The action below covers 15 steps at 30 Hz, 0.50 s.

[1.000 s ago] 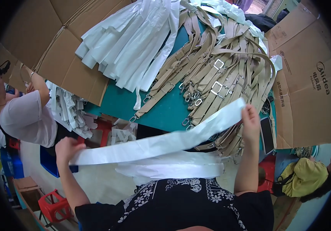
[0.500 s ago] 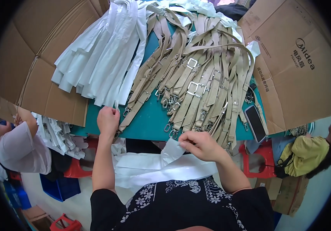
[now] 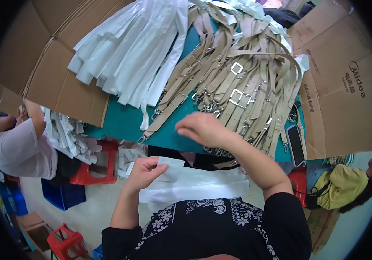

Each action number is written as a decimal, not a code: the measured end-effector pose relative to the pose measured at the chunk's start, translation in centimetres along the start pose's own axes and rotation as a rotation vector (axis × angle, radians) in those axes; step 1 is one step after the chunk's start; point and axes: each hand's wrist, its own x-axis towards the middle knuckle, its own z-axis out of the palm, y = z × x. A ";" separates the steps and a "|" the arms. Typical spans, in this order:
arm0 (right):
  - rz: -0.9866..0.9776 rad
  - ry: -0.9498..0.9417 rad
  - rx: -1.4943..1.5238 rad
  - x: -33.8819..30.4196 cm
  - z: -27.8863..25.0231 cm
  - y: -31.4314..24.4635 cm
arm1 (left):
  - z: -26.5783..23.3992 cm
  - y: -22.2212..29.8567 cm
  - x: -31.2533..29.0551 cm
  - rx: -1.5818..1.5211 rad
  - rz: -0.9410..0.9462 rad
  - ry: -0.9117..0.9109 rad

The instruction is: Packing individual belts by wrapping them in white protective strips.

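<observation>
My left hand (image 3: pixel 147 172) is pinched on the end of a white plastic sleeve (image 3: pixel 171 167), a flat strip held in front of my chest. More long white sleeves (image 3: pixel 207 180) lie across my lap beneath it. Over the table's near edge, my right hand (image 3: pixel 204 130) hovers with its fingers loosely bent and nothing visible in them. Just beyond it, beige straps (image 3: pixel 220 82) with silver buckles and metal clips lie in a thick bundle. To their left, a fan of white sleeves (image 3: pixel 125 56) spreads over the green table (image 3: pixel 123 116).
Cardboard (image 3: pixel 73 82) borders the table at left, and a printed carton (image 3: pixel 337 82) at right. A phone (image 3: pixel 295 145) lies by the right edge. People sit on both sides, with red stools (image 3: pixel 97 171) and a blue bin (image 3: pixel 62 193) below.
My left hand has come down from the table edge and now holds the sleeve end. My right hand has let go of it and moved up over the table. The view has shifted slightly.
</observation>
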 end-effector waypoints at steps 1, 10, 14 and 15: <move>-0.047 0.035 -0.142 1.2 0.9 1.0 | -0.1 -0.4 -0.6 0.005 0.003 0.054; -0.392 -0.259 -0.452 8.0 4.4 2.6 | -1.9 -1.3 -2.6 -0.134 -0.059 0.336; -0.422 -0.336 -0.398 7.1 3.1 2.9 | -1.0 -1.0 -1.9 -0.108 -0.053 0.339; -0.417 -0.401 -0.386 6.6 2.7 3.1 | -0.8 -1.1 -1.8 -0.162 -0.081 0.295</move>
